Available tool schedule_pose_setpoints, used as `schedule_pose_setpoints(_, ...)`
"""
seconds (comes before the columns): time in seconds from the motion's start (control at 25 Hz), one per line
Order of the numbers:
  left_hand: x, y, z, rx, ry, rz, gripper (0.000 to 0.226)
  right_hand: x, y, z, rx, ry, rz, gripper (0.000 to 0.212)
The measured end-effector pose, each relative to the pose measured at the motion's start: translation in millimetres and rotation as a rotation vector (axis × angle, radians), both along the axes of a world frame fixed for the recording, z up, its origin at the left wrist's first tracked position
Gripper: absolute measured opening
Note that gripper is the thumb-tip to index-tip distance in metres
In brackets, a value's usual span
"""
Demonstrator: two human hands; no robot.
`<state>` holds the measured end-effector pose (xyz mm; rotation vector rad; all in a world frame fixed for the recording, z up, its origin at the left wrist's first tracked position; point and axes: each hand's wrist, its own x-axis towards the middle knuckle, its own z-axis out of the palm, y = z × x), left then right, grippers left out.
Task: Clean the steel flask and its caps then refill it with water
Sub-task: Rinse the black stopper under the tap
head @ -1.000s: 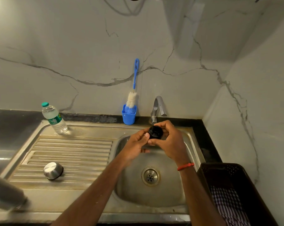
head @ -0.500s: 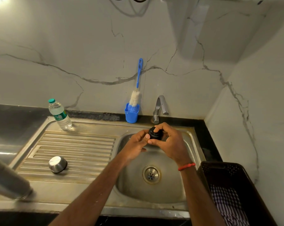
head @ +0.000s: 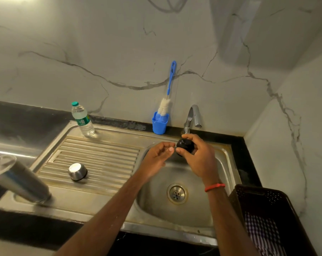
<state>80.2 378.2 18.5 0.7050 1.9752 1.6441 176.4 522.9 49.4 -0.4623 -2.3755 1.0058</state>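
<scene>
Over sink point(head: 156, 204): R hand point(head: 200, 160) grips black cap point(head: 184, 145), part hidden; flask point(head: 17, 180) cropped.

1. Small cap point(head: 185, 147) shows black; wrist band point(head: 214, 187) is bright red.
2. Brush point(head: 172, 76): blue handle, white bristles; holder point(head: 159, 124) is blue too.
3. Bottle point(head: 82, 119) is clear, green-topped.
4. Wall point(head: 101, 52): white marble, grey veins.
5. Basket point(head: 263, 200) is dark brown, its cloth point(head: 263, 235) purple-and-white checked.
</scene>
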Motion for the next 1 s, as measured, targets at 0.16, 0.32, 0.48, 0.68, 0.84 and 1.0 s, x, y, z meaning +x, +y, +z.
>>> schedule_pose_setpoints(0.16,-2,-9,-8,0.034,0.042,0.024,0.024,-5,-4,-1,-0.081,0.043,0.0,0.052)
schedule_pose_setpoints(0.32,1,-26,-16,-0.035,0.15,0.1,0.024,-15,-7,-13,-0.094,-0.183,0.029,0.081)
schedule_pose_setpoints(0.48,-2,-56,-16,-0.073,0.237,0.18,0.026,-34,-24,-20,-0.152,-0.165,0.068,0.066)
schedule_pose_setpoints(0.68,-22,-96,-9,-0.071,0.342,0.315,0.027,-60,-63,-22,-0.09,-0.241,0.344,0.054)
schedule_pose_setpoints(0.84,-42,-135,-8,-0.054,0.362,0.39,0.03,-81,-105,-22,-0.118,-0.285,0.499,0.057)
schedule_pose_setpoints(1.0,-66,-176,-6,-0.071,0.352,0.445,0.02,-106,-153,-23,-0.09,-0.305,0.58,0.056)
